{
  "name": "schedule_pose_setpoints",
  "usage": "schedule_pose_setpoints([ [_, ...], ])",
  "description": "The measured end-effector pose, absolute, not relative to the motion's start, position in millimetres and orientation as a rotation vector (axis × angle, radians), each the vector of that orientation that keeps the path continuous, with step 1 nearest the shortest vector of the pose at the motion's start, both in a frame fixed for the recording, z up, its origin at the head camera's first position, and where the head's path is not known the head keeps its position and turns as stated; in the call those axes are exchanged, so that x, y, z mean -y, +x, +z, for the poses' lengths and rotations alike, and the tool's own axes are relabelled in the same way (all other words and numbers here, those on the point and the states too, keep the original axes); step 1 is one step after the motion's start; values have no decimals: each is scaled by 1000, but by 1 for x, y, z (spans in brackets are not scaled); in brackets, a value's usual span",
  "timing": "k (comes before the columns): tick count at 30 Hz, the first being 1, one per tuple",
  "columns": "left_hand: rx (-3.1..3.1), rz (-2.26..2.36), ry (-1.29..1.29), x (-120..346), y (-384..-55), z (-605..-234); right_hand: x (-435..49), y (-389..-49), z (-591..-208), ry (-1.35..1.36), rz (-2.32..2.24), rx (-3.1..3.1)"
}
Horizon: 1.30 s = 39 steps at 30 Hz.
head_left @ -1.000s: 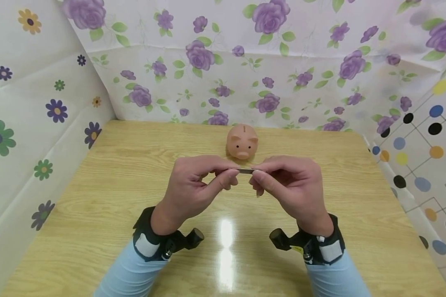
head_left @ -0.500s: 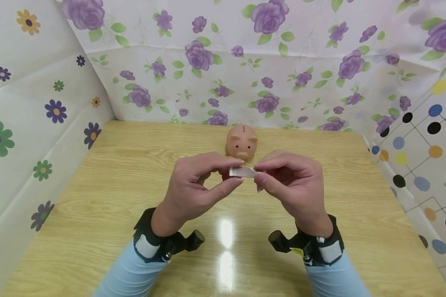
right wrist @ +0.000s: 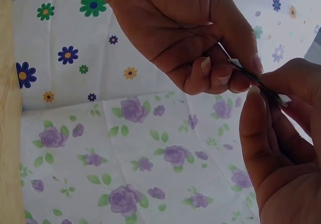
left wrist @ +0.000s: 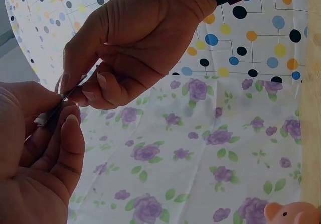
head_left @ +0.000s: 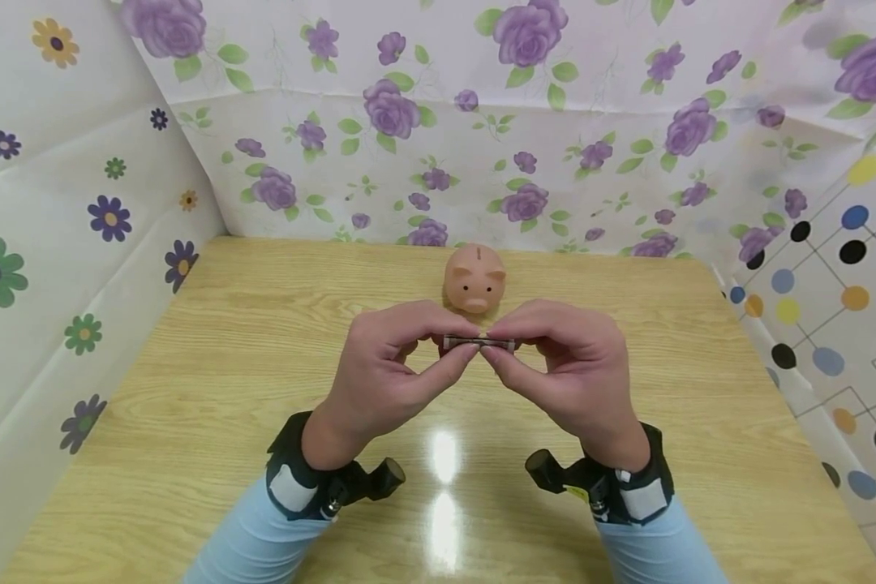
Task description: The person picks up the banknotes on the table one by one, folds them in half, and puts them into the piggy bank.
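A small folded strip of paper (head_left: 509,345), dark along the middle with whitish ends, is stretched level between two hands in the head view. Thumb and index finger of the left hand (head_left: 390,357) pinch it left of its middle. From the other side the right hand (head_left: 580,361) pinches it the same way, the fingertips of both nearly meeting. One pale end of the strip pokes past the fingers in the right wrist view, beside the left hand (right wrist: 286,148). Just beyond the hands sits a pink piggy bank (head_left: 474,280), its coin slot on top.
The wooden table (head_left: 263,308) lies beneath the hands. A rose-patterned cloth (head_left: 438,138) hangs at the back, with a daisy-patterned sheet (head_left: 44,243) on the left and a dotted sheet (head_left: 810,324) on the right. Each wrist wears a black camera strap (head_left: 295,466).
The strip was edge-on and held by its ends, then tilted to show its pale flat face as the left fingers loosened. Now both hands pinch it closer to the middle.
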<state>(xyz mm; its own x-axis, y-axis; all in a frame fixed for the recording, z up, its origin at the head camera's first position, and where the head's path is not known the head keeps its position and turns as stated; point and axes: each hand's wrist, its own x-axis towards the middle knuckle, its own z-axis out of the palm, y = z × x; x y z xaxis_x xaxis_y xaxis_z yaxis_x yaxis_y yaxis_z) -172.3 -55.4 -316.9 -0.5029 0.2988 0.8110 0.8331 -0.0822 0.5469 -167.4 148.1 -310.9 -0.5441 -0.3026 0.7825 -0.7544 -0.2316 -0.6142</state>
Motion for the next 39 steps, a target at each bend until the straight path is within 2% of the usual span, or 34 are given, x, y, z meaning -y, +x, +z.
schedule_pose_setpoints([
  [14, 1770, -1447, -1181, 58, -174, -315, -151, -169, -311, 1222, 1779, 1738],
  [39, 1826, -1583, -1093, 61, -183, -322, -158, -178, -317, 1128, 1722, 1836],
])
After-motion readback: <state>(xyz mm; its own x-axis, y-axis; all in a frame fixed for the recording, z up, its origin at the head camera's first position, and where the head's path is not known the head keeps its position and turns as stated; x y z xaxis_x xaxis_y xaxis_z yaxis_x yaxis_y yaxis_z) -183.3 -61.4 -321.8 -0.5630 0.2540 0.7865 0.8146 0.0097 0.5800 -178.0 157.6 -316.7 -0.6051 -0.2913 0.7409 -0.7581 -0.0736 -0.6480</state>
